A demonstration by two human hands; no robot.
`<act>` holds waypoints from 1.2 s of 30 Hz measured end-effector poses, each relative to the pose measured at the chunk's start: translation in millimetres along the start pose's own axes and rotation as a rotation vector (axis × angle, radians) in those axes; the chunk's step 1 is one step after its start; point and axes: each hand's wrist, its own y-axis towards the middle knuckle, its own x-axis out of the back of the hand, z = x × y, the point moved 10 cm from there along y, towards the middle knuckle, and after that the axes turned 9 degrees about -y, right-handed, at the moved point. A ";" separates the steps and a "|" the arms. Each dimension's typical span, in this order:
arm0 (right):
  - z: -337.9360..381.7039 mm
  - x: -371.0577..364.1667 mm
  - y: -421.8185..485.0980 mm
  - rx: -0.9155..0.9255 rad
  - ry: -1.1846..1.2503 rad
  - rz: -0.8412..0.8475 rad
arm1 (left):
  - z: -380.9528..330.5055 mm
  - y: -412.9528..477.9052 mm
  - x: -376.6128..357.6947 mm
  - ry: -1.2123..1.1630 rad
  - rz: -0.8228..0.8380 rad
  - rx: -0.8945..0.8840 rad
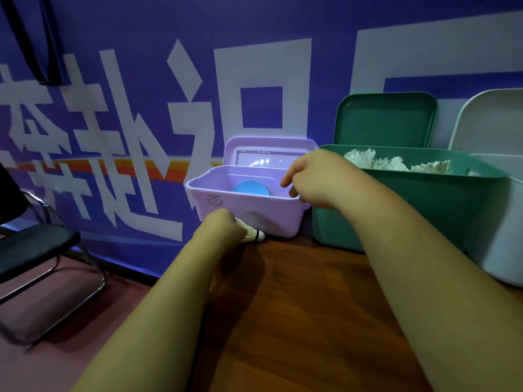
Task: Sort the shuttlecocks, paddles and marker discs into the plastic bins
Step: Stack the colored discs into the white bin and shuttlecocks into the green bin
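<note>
**Item 1.** Left hand (223, 226), centre of view. Fingers curled round the feather end of a shuttlecock (254, 235), so fingers mostly hidden behind the back of the hand. White cork tip w/ black band pokes out at 3 o'clock of the hand. Shuttlecock sits low at the foot of the purple bin's front wall. Can't tell if it touches the surface (297, 306).

**Item 2.** Right hand (314, 179), at 1 o'clock of the left hand, over the right end of the purple bin (254, 215). Fingers loosely curled, pointing down and to 9 o'clock, nothing seen in them. Contact w/ the rim: can't tell.

**Item 3.** Purple bin, open, at far edge of surface. Purple lid (268, 147) stands upright behind it. One blue disc (250, 188) inside, partly hidden by the front wall.

**Item 4.** Green bin (410, 213), just beside the purple bin at its 3 o'clock, open. Holds a shuttlecock pile (396, 164), white feathers showing above the rim. Green lid (385, 120) leans on the wall behind.

**Item 5.** White bin (506, 236), at 3 o'clock of the green bin, cut off by the frame edge. White lid (492, 123) upright behind it.

**Item 6.** Surroundings: dark wood surface. Black chair (36, 244) w/ metal frame at 9 o'clock, on reddish floor (70, 306). Blue wall banner (141, 108) w/ large white characters behind everything.
</note>
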 end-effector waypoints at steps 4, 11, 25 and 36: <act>-33.3 13.6 -27.5 -0.058 0.044 -0.012 | -17.8 -9.8 1.6 0.008 -0.017 -0.137; -126.6 40.3 -109.1 -0.131 0.105 -0.091 | -82.1 -72.0 2.7 -0.039 -0.168 -0.544; -213.2 -18.8 -199.7 -0.109 -0.220 0.086 | -257.5 -185.5 16.5 -0.269 -0.565 -1.091; -231.9 -20.3 -209.7 -0.158 -0.146 0.055 | -310.5 -111.1 -50.0 -0.283 -0.389 -0.765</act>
